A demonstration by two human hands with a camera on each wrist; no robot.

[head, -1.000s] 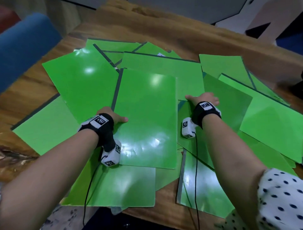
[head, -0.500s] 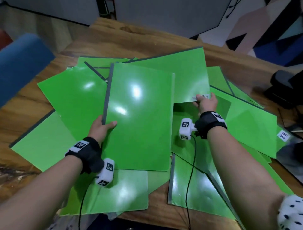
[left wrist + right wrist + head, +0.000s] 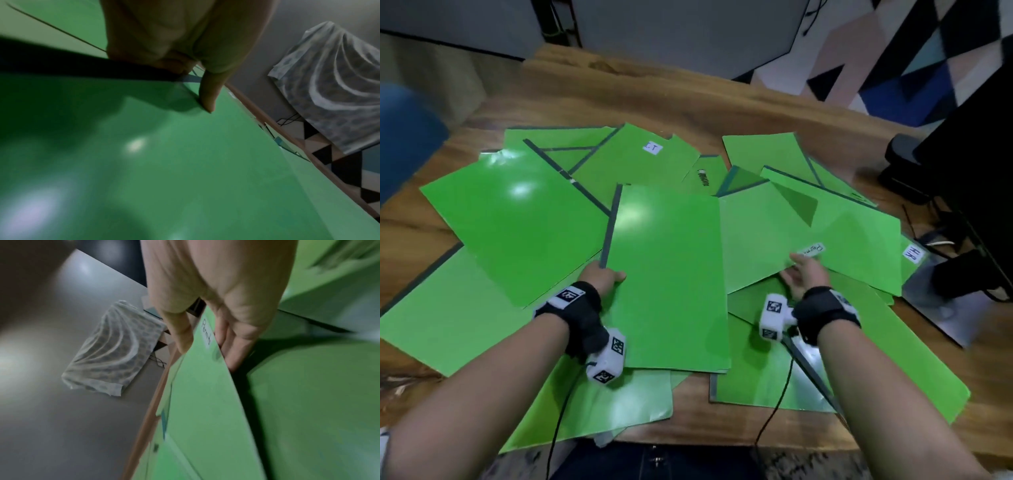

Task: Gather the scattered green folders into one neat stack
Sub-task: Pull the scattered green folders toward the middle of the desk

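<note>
The left hand point(image 3: 599, 275) has the glossy green card folder with the dark grey spine strip point(image 3: 667, 277) pinched at its left edge, thumb point(image 3: 207, 97) flat on the cover and fingers tucked underneath. That looks like the start of the stack, held near the middle of the front edge of the wooden tabletop point(image 3: 688, 99) so others can be squared against it. Over to the right hand point(image 3: 803, 277): thumb on top, fingers curled beneath the lower corner of the matte green folder with a handwritten white label point(image 3: 767, 240), tilting that corner up off the ones below. My read is it is about to slide leftward onto the held folder.

The covers are thin, stiff sheets, rectangular and shiny enough to mirror the ceiling lights. Slick on slick, so they should glide easily and also slip out of line. The rest of the green folders point(image 3: 517, 219) fan out overlapping from the left edge to the right edge of the tabletop, several carrying small white labels. Plenty left to gather.
</note>
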